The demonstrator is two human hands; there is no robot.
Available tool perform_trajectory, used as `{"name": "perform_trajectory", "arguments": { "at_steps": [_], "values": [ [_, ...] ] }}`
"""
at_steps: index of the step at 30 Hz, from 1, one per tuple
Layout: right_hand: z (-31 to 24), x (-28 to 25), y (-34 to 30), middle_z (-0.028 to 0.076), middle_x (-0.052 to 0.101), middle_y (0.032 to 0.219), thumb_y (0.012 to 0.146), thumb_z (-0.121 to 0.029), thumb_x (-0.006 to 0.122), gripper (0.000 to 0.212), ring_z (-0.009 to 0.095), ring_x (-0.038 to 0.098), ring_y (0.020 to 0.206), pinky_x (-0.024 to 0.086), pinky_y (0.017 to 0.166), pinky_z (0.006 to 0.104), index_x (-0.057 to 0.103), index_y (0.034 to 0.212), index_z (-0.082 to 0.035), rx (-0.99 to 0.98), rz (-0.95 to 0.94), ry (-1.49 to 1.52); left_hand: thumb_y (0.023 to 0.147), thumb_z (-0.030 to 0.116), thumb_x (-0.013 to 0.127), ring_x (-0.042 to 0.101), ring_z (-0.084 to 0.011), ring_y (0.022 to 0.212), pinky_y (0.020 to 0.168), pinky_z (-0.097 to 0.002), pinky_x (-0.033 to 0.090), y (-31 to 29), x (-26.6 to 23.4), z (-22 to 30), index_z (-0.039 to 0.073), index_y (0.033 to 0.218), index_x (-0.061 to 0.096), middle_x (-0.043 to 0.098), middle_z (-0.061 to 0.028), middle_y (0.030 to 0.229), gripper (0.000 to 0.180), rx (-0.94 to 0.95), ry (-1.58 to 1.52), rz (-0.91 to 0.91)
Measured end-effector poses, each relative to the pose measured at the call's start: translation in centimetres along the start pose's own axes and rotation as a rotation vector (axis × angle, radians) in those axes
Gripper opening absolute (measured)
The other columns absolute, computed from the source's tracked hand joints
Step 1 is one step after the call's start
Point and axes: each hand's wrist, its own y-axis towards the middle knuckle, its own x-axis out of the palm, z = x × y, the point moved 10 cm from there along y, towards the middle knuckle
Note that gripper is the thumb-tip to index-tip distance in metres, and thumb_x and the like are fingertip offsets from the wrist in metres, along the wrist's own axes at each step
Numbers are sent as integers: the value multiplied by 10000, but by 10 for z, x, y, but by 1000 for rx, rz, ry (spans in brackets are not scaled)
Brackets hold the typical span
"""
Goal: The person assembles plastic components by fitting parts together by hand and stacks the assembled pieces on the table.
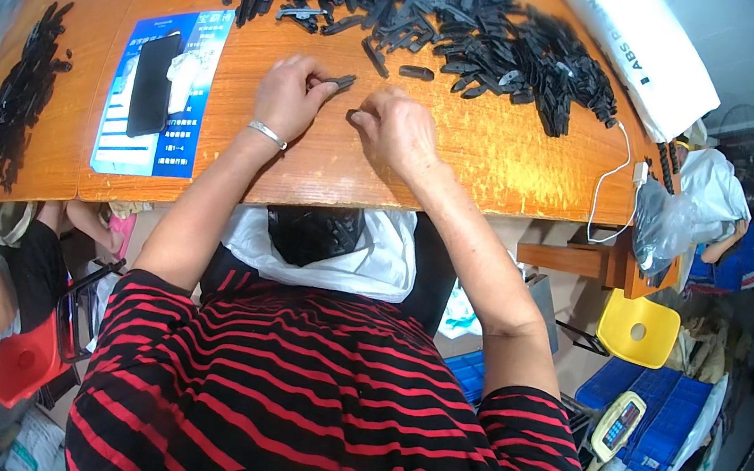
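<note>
orange wood-grain table (502, 157), glossy, edge bowed by the lens. your left hand (289, 95) is curled, fingertips pinched on a slim black plastic strip (342, 81) that juts toward the heap; silver bracelet (267, 133) on that wrist. your right hand (398, 129) is a loose fist just beside it, pinching a small dark piece (353, 115), mostly hidden. beyond them, a tangled heap of black plastic parts (444, 16), matte, angular. far left, a second black pile (23, 89). left of the hands, a blue and white printed sheet (162, 93) lies flat. top right, a white sack (640, 46). a white cable (612, 186) runs at the right edge.
</note>
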Motion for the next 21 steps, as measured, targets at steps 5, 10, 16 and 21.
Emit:
{"name": "perform_trajectory", "arguments": {
  "at_steps": [5, 10, 16, 21],
  "values": [
    [-17, -57, 7, 171, 700, 961, 879, -204, 781, 182, 408, 697, 887, 568, 767, 469, 740, 972, -53, -140, 282, 177, 934, 211, 762, 674, -173, 724, 644, -305, 529, -3, 25, -2, 21, 997, 705, 718, -69, 847, 208, -216, -639, -302],
    [4, -41, 3, 85, 683, 783, 958, -108, 733, 128, 176, 651, 626, 540, 610, 298, 730, 1049, -19, -135, 119, 327, 971, 209, 743, 614, -78, 620, 530, -222, 484, -5, 29, 14, 6, 1023, 680, 685, -22, 780, 219, -459, -847, -384],
    [61, 6, -18, 36, 661, 692, 980, -102, 721, 134, 83, 604, 528, 473, 472, 247, 670, 906, -3, 410, -53, 860, 964, 154, 756, 607, -74, 629, 561, -218, 484, -15, 47, 11, 20, 979, 692, 669, -14, 770, 149, -355, -822, -325],
    [70, 12, -13, 36, 659, 687, 974, -104, 730, 165, 79, 594, 512, 466, 457, 237, 637, 878, -8, 443, -53, 864, 913, 157, 794, 622, -89, 644, 573, -252, 502, -10, 53, 4, 3, 903, 702, 684, -32, 756, 180, -295, -689, -218]
  ]
}}
